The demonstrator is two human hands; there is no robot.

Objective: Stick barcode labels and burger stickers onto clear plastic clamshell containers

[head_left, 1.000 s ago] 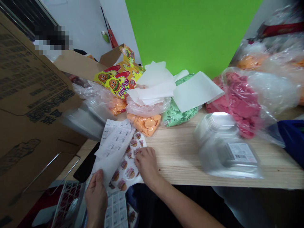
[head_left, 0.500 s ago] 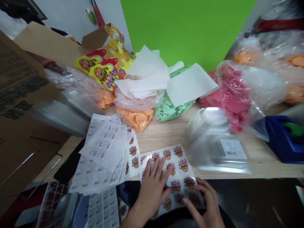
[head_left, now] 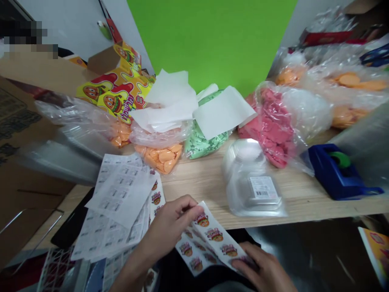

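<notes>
A sheet of burger-cartoon stickers (head_left: 214,234) is bent lengthwise between my hands, over the table's front edge. My left hand (head_left: 179,217) pinches its upper left corner with thumb and fingers. At the lower right end, my right hand (head_left: 258,261) grips the edge, thumb on top. Left of my left hand lies a fanned pile of white barcode label sheets (head_left: 112,202), with another burger sticker sheet (head_left: 156,194) partly under it. A stack of clear plastic containers (head_left: 253,182) with a white label stands beyond the sheet, to the right.
Bags of orange pieces (head_left: 161,156), green pieces (head_left: 206,142) and pink pieces (head_left: 278,129) line the back, some under white papers (head_left: 225,111). A blue tape dispenser (head_left: 337,174) sits at right. Cardboard boxes (head_left: 18,134) and a dark phone-like slab (head_left: 73,223) are at left.
The sticker sheet lay flat under my spread left hand; now it is lifted and bent. My left hand has closed on its corner. The view has shifted right.
</notes>
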